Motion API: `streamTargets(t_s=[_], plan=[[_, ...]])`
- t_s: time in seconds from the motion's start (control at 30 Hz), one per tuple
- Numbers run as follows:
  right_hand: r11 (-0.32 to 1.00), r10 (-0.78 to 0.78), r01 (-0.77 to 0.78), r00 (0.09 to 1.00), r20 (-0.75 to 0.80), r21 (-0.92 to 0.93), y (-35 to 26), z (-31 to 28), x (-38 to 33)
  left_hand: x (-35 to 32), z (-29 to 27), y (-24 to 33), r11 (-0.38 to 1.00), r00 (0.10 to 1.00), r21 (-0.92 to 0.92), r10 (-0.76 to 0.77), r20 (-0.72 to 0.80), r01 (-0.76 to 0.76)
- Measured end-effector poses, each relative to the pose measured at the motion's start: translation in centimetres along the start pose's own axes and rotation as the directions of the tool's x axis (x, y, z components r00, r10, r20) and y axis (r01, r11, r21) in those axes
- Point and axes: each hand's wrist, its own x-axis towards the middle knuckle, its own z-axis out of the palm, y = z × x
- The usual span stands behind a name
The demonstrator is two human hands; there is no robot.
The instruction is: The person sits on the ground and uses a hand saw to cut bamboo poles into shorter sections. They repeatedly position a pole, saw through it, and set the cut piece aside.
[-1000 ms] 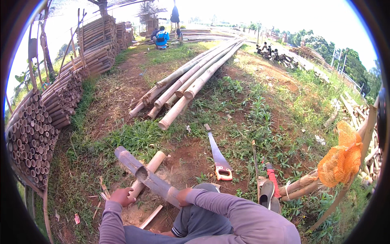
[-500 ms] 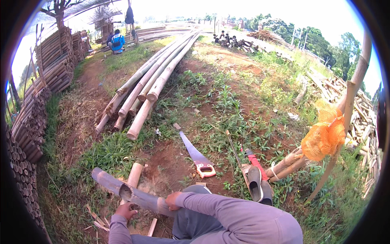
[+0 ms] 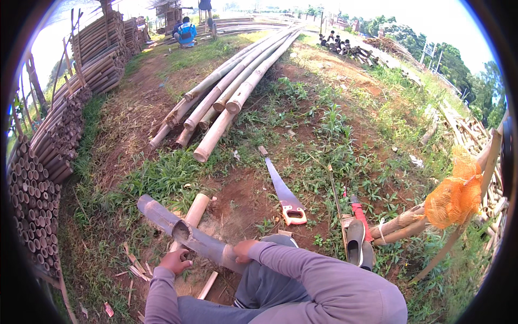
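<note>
The left hand [image 3: 175,262], fingers curled, is beside a notched bamboo tube [image 3: 208,245]; whether it grips anything I cannot tell. The right hand [image 3: 246,251] grips the tube's near end. The tube crosses a pale bamboo piece [image 3: 197,209] on red soil [image 3: 237,191]. Farther right, a handsaw [image 3: 281,189]; beyond, long poles [image 3: 253,81]; far left, a crouching person [image 3: 186,35].

Left hand [image 3: 175,262] now further right, closer to the grey bamboo tube [image 3: 204,246] than a second ago.
</note>
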Motion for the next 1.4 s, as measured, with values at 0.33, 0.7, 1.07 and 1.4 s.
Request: streamTargets(t_s=[0.33, 0.7, 1.07, 1.4], plan=[[1.000, 0.004, -0.004, 1.000, -0.007, 0.022, 0.0, 0.1, 0.0, -1.3, -0.4, 0.4, 1.000, 1.000, -0.019, 0.000, -0.010, 0.000], [1.000, -0.014, 0.014, 1.000, -0.013, 0.004, 0.5, 0.8, 0.6, -2.2, -0.7, 0.8, 0.997, 0.999, -0.060, -0.039, 0.001, 0.039], [1.000, 0.000, 0.000, 1.000, -0.021, -0.001, 0.5, 1.0, 0.9, -2.6, -0.8, 1.0, 0.997, 0.999, -0.062, -0.053, -0.011, 0.053], [1.000, -0.020, 0.020, 1.000, 0.000, -0.001, 0.6, 1.0, 0.8, -2.8, -0.9, 1.3, 0.996, 0.998, -0.069, -0.058, -0.014, 0.057]])
